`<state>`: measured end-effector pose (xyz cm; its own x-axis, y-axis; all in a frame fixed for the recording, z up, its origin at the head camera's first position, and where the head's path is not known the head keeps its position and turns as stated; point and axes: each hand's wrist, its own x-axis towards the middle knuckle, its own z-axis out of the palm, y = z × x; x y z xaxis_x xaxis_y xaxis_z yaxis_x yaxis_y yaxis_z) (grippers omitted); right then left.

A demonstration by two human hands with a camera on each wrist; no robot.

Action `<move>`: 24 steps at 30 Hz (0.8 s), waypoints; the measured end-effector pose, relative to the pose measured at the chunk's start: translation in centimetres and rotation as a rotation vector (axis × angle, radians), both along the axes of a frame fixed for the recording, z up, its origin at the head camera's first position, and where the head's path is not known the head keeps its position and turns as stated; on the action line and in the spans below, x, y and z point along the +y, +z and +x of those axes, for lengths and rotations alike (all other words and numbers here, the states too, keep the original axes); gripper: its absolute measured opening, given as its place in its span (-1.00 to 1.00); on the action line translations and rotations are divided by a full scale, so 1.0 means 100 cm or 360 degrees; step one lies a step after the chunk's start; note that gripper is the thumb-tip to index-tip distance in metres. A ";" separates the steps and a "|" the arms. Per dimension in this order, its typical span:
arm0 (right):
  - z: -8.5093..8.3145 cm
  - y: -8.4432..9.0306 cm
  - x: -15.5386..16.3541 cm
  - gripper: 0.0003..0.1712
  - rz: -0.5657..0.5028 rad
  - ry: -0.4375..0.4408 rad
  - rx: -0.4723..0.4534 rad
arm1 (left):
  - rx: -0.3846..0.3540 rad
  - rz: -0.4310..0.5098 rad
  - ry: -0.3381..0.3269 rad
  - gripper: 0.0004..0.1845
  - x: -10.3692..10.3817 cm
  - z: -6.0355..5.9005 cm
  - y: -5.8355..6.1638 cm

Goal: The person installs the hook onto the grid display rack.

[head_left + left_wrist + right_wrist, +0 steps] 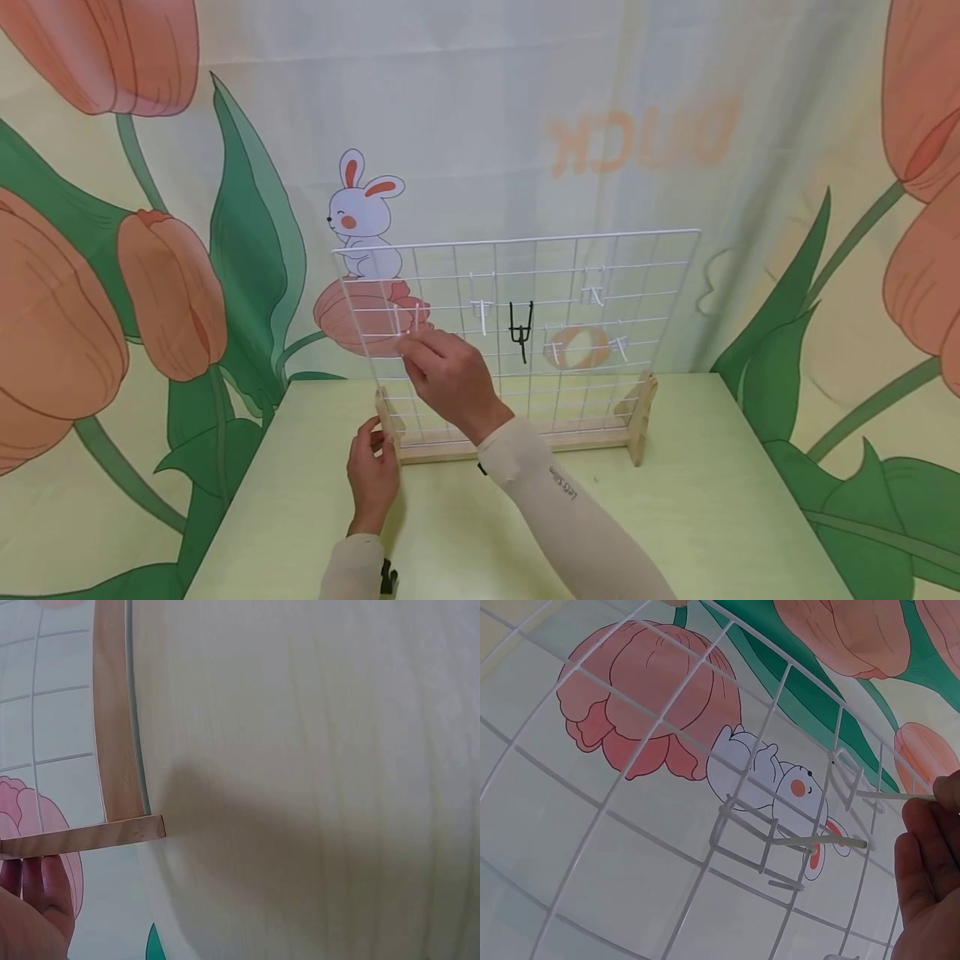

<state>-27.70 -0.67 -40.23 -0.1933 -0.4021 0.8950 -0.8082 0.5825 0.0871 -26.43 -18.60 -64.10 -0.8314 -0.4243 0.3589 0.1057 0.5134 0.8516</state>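
Observation:
A white wire grid panel (555, 308) stands upright in a wooden stand (517, 450) on the table. My right hand (453, 375) pinches the prong of a white wire hook (889, 796) near the grid's left side. That hook's back part lies against the grid wires in the right wrist view; whether it is latched I cannot tell. My left hand (373, 471) holds the stand's left wooden foot (82, 836), its fingertips against the outer face. Another white hook (482, 312) hangs right of my right hand, with a black hook (521, 333) beyond it.
More white hooks hang toward the right, one higher up (595, 292) and two lower, including one near the right edge (618, 346). The pale table (300, 500) extends on both sides of the stand. Behind it hangs a cloth (465, 125) printed with tulips and a rabbit.

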 end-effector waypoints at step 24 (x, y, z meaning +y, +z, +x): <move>0.021 -0.012 0.017 -0.72 -0.0053 0.0073 -0.0147 | -0.0010 -0.0007 -0.0028 -0.60 -0.002 0.001 0.004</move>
<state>-25.58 1.01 -41.42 -0.2579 -0.3825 0.8872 -0.8376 0.5463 -0.0079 -26.28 -18.77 -63.73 -0.8409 -0.4080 0.3556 0.1096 0.5150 0.8502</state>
